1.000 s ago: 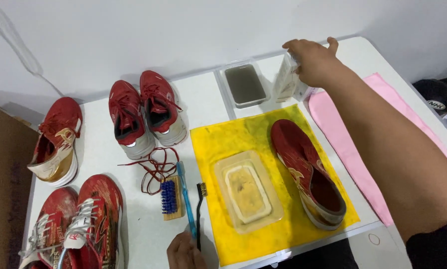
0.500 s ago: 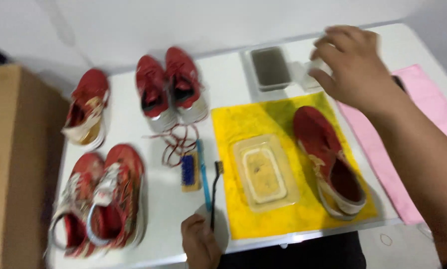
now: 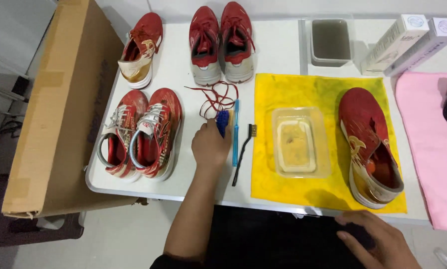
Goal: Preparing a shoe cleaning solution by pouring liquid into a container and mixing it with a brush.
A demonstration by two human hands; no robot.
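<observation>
1. The right hand hangs nearest the camera, below the front edge of the bench, off the yellow cloth's near right corner. Its fingers are loosely curled and hold nothing.
2. The left hand lies palm down on the bench just left of the yellow cloth. Its fingers are closing on the blue-backed brush, though how firm the grip is cannot be told.
3. That brush sits at the fingertips on their far side, its long axis running away from the person. The left hand is touching it; the right is well apart, across the cloth.
4. Just right of the hand, between it and the cloth's left edge, lie a light-blue toothbrush and a thin black brush, both lengthwise near to far.
5. On the cloth stand a clear plastic tub with cloudy water and, to its right, one red shoe with a gold heel, heel toward the person.
6. Left of the hand sits a laced red pair; loose red laces lie just beyond the brush.
7. Beyond the cloth's far edge stand a grey tray and two white boxes; farther left, an unlaced red pair and a single red shoe.
8. A pink towel lies right of the cloth; a cardboard box leans beside the bench's left end.
</observation>
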